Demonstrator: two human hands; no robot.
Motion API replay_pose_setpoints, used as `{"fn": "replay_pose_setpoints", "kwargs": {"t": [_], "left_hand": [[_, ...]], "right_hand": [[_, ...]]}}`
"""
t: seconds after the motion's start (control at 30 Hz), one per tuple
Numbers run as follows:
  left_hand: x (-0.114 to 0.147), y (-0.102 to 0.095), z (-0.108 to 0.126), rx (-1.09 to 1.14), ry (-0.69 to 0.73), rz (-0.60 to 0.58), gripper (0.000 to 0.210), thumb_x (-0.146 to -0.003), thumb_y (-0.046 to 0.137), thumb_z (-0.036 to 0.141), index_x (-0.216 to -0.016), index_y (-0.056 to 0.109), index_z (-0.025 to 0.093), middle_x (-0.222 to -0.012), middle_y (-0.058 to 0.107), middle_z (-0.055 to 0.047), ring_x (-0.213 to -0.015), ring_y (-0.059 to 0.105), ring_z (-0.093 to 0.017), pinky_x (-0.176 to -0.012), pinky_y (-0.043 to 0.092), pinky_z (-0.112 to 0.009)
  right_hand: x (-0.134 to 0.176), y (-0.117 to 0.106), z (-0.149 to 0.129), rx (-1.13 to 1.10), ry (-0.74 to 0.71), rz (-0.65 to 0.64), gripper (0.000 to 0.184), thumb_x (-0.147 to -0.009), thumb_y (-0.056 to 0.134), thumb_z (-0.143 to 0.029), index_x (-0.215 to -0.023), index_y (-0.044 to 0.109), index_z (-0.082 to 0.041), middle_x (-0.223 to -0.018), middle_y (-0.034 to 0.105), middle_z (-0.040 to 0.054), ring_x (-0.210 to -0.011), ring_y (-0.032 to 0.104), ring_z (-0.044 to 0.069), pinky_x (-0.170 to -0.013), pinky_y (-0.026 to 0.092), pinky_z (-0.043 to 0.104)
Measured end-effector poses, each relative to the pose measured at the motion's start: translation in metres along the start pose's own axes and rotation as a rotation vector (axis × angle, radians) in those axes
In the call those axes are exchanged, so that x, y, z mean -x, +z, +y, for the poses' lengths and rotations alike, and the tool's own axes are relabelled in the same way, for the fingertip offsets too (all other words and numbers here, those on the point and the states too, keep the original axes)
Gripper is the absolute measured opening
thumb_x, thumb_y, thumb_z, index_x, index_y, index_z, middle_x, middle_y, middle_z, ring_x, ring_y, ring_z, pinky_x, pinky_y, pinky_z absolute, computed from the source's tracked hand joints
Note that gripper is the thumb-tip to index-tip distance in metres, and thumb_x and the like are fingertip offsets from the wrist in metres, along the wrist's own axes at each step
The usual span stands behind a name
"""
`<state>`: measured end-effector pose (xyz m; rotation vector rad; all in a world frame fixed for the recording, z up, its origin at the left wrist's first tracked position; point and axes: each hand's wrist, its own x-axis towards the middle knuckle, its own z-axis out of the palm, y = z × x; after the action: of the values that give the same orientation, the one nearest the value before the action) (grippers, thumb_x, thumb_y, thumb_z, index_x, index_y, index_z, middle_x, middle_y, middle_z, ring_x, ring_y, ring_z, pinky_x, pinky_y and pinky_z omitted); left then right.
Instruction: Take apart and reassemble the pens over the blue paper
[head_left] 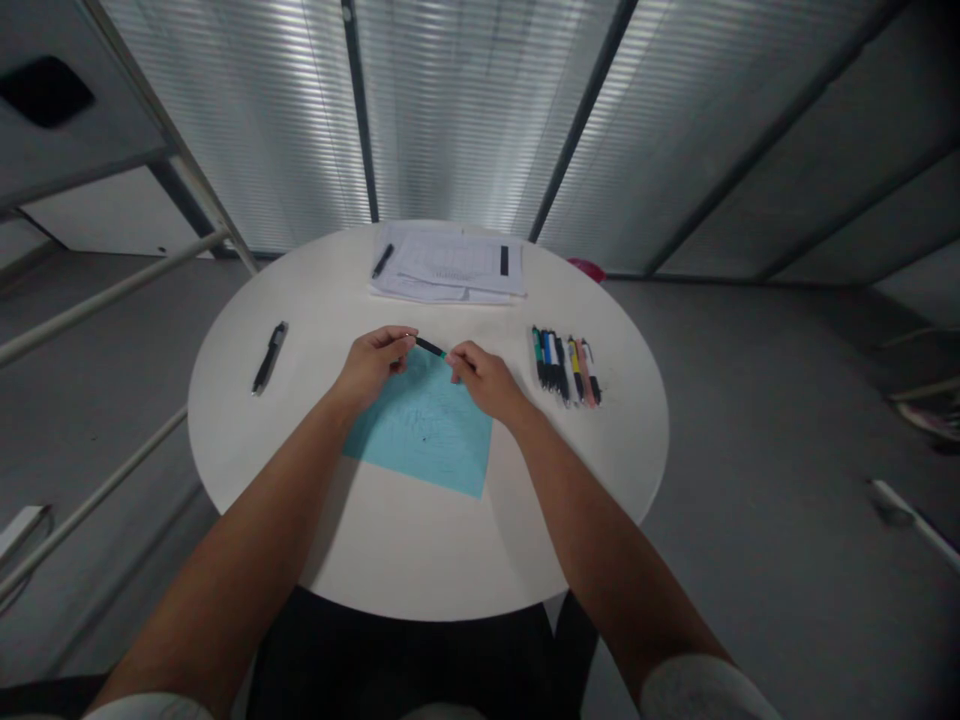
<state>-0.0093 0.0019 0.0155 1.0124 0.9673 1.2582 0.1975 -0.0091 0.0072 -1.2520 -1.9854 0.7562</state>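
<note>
The slim pen (pixel 430 347) has a black barrel with a green section toward its right end, and it is held between the fingertips of the left hand (pixel 372 364) and the right hand (pixel 484 381), slanting so that the right end sits nearer the person; the fingers hide parts of both ends. Below it, the light blue sheet of paper (pixel 459 445) lies flat on the white surface (pixel 420 560), turned slightly askew, its near right corner closest to the person. Faint dark pen scribbles cover its middle, too small to read
</note>
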Motion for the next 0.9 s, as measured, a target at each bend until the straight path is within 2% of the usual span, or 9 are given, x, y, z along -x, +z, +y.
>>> {"fn": "replay_pose_setpoints", "kwargs": {"t": [0.1,0.27,0.47,0.57,0.67,0.8,0.9], "left_hand": [[0.0,0.001,0.001,0.036,-0.029,0.0,0.029,-0.063,0.081,0.026,-0.089,0.072,0.015,-0.066,0.056,0.001,-0.055,0.047,-0.008,-0.051,0.037,-0.022],[-0.001,0.002,-0.001,-0.018,-0.024,0.006,0.021,-0.066,0.08,0.029,-0.075,0.068,0.014,-0.06,0.053,0.001,-0.053,0.047,-0.008,-0.05,0.036,-0.022],[0.0,0.001,-0.001,0.023,-0.052,-0.048,0.027,-0.063,0.08,0.023,-0.087,0.072,0.014,-0.06,0.053,0.002,-0.054,0.047,-0.008,-0.052,0.036,-0.023],[0.0,0.002,-0.001,0.047,-0.074,-0.065,0.028,-0.064,0.08,0.023,-0.089,0.071,0.014,-0.061,0.052,0.002,-0.055,0.047,-0.008,-0.052,0.037,-0.023],[0.0,0.002,-0.002,0.039,-0.07,-0.05,0.023,-0.067,0.079,0.028,-0.082,0.07,0.013,-0.06,0.05,0.002,-0.054,0.046,-0.008,-0.051,0.035,-0.023],[0.0,0.001,-0.004,0.014,-0.044,-0.069,0.019,-0.067,0.078,0.025,-0.078,0.069,0.013,-0.058,0.05,0.002,-0.052,0.045,-0.007,-0.05,0.034,-0.023],[0.0,0.001,-0.005,0.015,-0.046,-0.074,0.016,-0.068,0.076,0.022,-0.081,0.069,0.014,-0.058,0.051,0.002,-0.052,0.045,-0.008,-0.05,0.035,-0.023]], "right_hand": [[-0.001,-0.001,-0.002,0.016,-0.069,0.047,0.028,-0.096,0.042,-0.042,-0.087,0.058,-0.021,-0.079,0.064,0.0011,-0.074,0.057,0.015,-0.07,0.04,0.027],[-0.002,0.0,0.0,0.019,-0.135,0.079,0.028,-0.096,0.043,-0.042,-0.089,0.06,-0.021,-0.085,0.064,0.0024,-0.078,0.056,0.015,-0.074,0.04,0.027],[0.001,-0.002,-0.002,0.048,-0.001,0.028,0.038,-0.099,0.035,-0.046,-0.08,0.057,-0.022,-0.064,0.062,-0.0018,-0.059,0.054,0.013,-0.064,0.037,0.026],[0.002,-0.003,-0.005,0.04,0.018,0.036,0.036,-0.099,0.035,-0.045,-0.081,0.056,-0.022,-0.063,0.062,-0.0026,-0.057,0.053,0.013,-0.063,0.037,0.026],[0.001,-0.002,-0.002,0.061,0.007,0.028,0.036,-0.099,0.034,-0.044,-0.08,0.055,-0.022,-0.065,0.062,-0.0021,-0.058,0.053,0.013,-0.063,0.037,0.027],[-0.003,0.002,0.006,0.116,-0.077,0.095,0.034,-0.099,0.036,-0.042,-0.08,0.056,-0.022,-0.079,0.062,0.0022,-0.075,0.057,0.016,-0.072,0.041,0.029],[-0.005,0.004,0.01,0.088,-0.121,0.156,0.026,-0.096,0.043,-0.041,-0.089,0.059,-0.022,-0.093,0.06,0.0043,-0.088,0.058,0.017,-0.079,0.043,0.031]]}}
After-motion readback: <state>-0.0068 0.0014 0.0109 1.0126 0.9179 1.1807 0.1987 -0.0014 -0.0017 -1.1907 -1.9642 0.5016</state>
